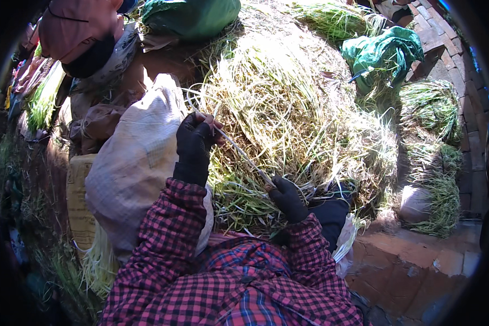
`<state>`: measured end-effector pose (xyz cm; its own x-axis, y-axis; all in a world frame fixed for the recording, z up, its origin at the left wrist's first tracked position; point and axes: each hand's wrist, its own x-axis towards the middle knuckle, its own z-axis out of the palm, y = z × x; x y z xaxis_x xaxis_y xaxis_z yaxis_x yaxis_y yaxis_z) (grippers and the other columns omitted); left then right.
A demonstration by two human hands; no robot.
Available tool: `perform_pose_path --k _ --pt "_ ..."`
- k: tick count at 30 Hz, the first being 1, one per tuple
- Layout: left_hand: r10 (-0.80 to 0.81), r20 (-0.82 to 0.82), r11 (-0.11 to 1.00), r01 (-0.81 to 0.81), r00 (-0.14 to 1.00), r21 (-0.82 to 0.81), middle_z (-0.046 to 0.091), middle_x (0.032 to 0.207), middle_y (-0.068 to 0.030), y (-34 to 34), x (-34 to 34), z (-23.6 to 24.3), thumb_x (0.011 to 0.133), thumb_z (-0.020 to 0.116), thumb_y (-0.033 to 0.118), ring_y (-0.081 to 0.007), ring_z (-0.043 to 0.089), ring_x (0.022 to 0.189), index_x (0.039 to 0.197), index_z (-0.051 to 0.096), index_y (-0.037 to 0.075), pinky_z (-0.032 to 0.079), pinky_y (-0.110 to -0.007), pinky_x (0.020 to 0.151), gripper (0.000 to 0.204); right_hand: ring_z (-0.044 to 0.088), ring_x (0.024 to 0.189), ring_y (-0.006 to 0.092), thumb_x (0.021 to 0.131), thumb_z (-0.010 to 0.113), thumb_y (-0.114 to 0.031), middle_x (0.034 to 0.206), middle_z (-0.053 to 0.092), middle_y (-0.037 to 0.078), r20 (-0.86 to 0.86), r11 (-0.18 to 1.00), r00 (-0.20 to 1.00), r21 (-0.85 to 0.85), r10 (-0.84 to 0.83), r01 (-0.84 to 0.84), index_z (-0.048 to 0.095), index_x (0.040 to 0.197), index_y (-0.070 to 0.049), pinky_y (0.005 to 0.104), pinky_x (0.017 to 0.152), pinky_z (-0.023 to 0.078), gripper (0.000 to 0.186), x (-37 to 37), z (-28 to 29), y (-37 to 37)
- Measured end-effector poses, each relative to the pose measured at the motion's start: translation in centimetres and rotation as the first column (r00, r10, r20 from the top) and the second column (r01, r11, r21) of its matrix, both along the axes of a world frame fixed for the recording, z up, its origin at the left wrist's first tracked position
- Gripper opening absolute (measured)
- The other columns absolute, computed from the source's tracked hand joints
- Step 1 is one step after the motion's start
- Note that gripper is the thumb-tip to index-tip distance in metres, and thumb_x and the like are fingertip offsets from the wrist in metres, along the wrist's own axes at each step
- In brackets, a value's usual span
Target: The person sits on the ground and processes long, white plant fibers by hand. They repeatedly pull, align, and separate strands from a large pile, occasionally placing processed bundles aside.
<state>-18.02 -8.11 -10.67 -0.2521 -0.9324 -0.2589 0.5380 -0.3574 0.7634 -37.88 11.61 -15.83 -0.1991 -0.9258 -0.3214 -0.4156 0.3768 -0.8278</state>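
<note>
A thin pale stalk (243, 155) ran slantwise across the middle of the frame, its root end lower right. It was stretched taut, its leafy end upper left over the heaped greens (288, 108).

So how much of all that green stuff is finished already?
Tidy green bundles lie stacked at the right by the brick wall, so some looks done. In hand now is one thin pale stalk, stretched between the left hand and the right hand, both in black gloves. A lot seems left: the big loose heap in front of the person is far bigger than the stacked bundles.
</note>
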Motion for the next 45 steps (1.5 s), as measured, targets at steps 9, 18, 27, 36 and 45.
perform_pose_path --k 9,18,27,36,45 --pt "0.099 -0.010 0.994 -0.100 0.995 -0.043 0.058 0.072 -0.0088 -1.6 2.1 2.0 0.085 0.055 0.010 -0.0160 0.058 0.056 0.084 0.051 0.003 0.054 -0.028 0.046 0.009 0.057 0.094 0.0280 0.078 0.059 -0.020 0.101 0.059 0.018 -0.734 0.985 0.662 -0.166 -0.151 0.040 0.053 0.109 -0.001 0.0374 0.079 0.043 0.037 -7.3 6.4 4.1" --pt "-0.093 -0.036 0.990 0.097 0.995 0.104 0.057 0.094 -0.0125 0.8 -1.0 0.0 0.086 0.055 0.020 -0.0171 0.059 0.072 0.110 0.041 0.003 0.053 -0.030 0.056 0.032 0.035 0.050 0.0016 0.090 0.047 -0.015 0.057 0.042 -0.004 0.607 0.921 0.765 -0.136 -0.213 0.365 0.057 0.086 -0.005 0.0176 0.046 0.029 0.015 4.5 6.1 -3.9" --pt "-0.065 -0.235 0.968 0.118 0.970 0.221 0.059 0.074 -0.0082 2.1 -2.4 -1.0 0.092 0.042 0.032 -0.0178 0.057 0.059 0.081 0.052 0.005 0.045 -0.028 0.050 0.031 0.055 0.069 0.0142 0.087 0.052 -0.029 0.076 0.059 0.006 0.061 0.998 0.998 -0.048 -0.032 0.035 0.059 0.100 -0.002 0.0290 0.062 0.044 0.031 1.0 2.0 -9.5" --pt "-0.074 -0.242 0.950 0.142 0.967 0.277 0.046 0.064 -0.0022 0.3 -0.3 -1.2 0.093 0.038 0.034 -0.0091 0.037 0.040 0.080 0.042 0.013 0.028 -0.022 0.033 0.025 0.059 0.066 0.0246 0.073 0.061 -0.017 0.067 0.059 0.010 -0.178 0.995 0.984 0.092 -0.019 0.036 0.057 0.082 -0.001 0.0345 0.060 0.047 0.018 -5.7 -2.2 -9.7" --pt "-0.068 -0.186 0.953 0.119 0.980 0.279 0.046 0.063 -0.0024 0.4 -1.2 -1.4 0.092 0.039 0.034 -0.0084 0.034 0.037 0.078 0.043 0.011 0.027 -0.021 0.031 0.026 0.053 0.065 0.0128 0.076 0.058 -0.010 0.070 0.056 0.004 -0.583 0.910 0.700 -0.233 -0.414 0.344 0.056 0.085 -0.003 0.0282 0.060 0.044 0.012 -15.0 2.4 -4.9"
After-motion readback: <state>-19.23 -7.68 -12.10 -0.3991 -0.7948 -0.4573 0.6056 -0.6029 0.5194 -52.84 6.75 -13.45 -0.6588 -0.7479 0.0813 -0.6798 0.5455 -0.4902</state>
